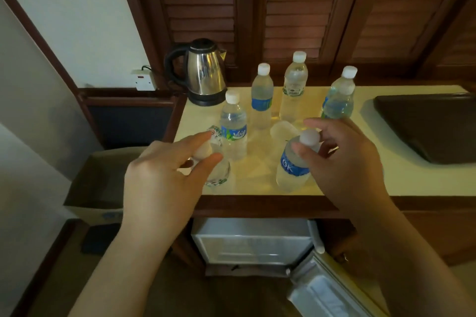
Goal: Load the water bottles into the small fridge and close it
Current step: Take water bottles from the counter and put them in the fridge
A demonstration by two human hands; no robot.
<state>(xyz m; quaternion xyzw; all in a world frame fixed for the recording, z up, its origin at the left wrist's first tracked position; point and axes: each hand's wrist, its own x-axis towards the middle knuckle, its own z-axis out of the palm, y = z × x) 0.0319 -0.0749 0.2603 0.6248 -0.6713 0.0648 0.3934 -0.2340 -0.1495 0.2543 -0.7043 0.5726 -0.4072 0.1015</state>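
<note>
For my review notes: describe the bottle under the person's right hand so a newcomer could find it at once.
Start at the cream countertop above the open small fridge. Near its front edge, right of centre, stands a clear water bottle with the right hand around its white cap. Unlike its neighbours, its blue label reads "OK" in white.
</note>
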